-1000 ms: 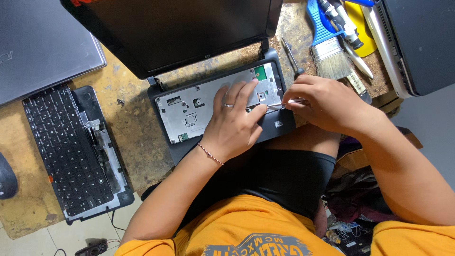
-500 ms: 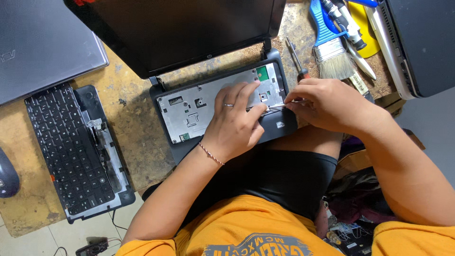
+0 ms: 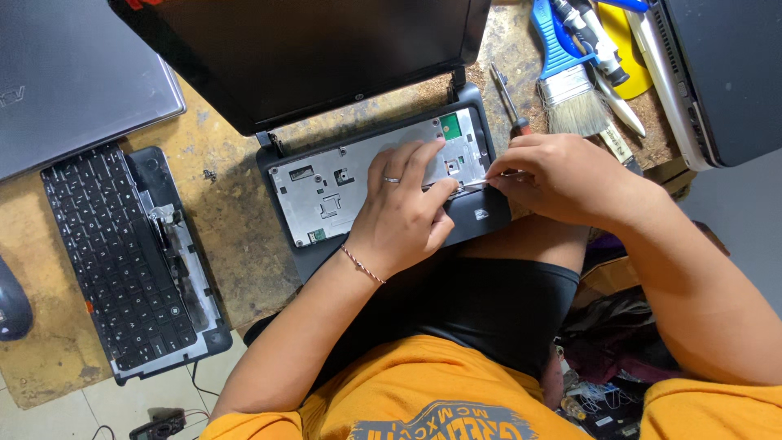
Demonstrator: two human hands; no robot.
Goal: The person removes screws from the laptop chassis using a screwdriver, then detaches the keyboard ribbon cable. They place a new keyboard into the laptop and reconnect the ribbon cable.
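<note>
While the small black laptop is lying open at the centre of the frame with its keyboard taken out and the grey metal plate underneath showing, both hands are working at its right half. The left hand is lying palm-down on the plate, its fingers spread and bent, with the fingertips pressing near a green patch at the plate's upper right; it is wearing a ring and a thin red-and-white bracelet at the wrist. The right hand is sitting just right of it over the laptop's right edge, curled closed, and it is pinching a thin silver tool or strip whose tip is pointing left toward the left thumb. What exactly that thin piece is cannot be told.

The laptop's dark screen is tilting back toward the upper middle of the frame. A removed black keyboard is lying on a laptop base at the left of the frame, with a closed grey laptop above it in the upper left and a dark mouse at the far left edge. In the upper right, a blue-handled paintbrush and a screwdriver are resting on the worn brown workbench, beside another laptop at the right edge. The person is wearing an orange shirt and black shorts.
</note>
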